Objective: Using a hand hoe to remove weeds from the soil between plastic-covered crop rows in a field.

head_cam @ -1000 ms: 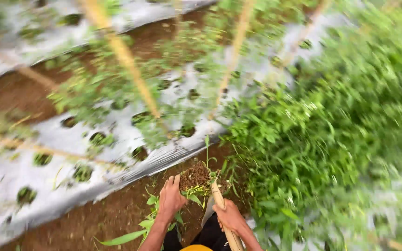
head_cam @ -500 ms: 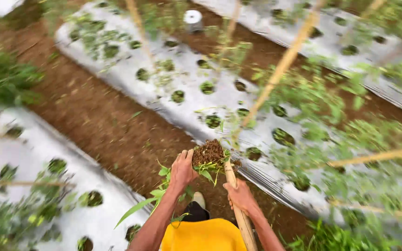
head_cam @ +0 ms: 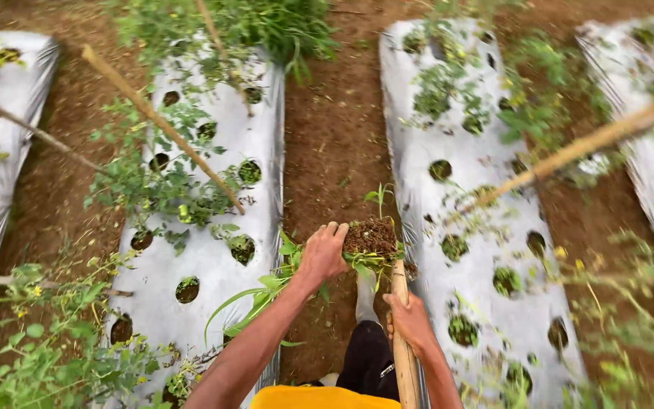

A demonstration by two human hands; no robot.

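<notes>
Against left hand (head_cam: 323, 254), weed clump (head_cam: 371, 241), right hand (head_cam: 410, 322) below

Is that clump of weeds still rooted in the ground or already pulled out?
Pulled out. The clump of weeds sits above the furrow, its soil-caked roots exposed, with the left hand pressed against it and the right hand gripping the wooden handle.

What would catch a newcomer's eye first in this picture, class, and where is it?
At centre, the left hand presses a clump of soil and green weeds, while the right hand grips a wooden handle just below it. On both sides run silver plastic-covered beds dotted with planting holes, split by a brown soil furrow.
</notes>
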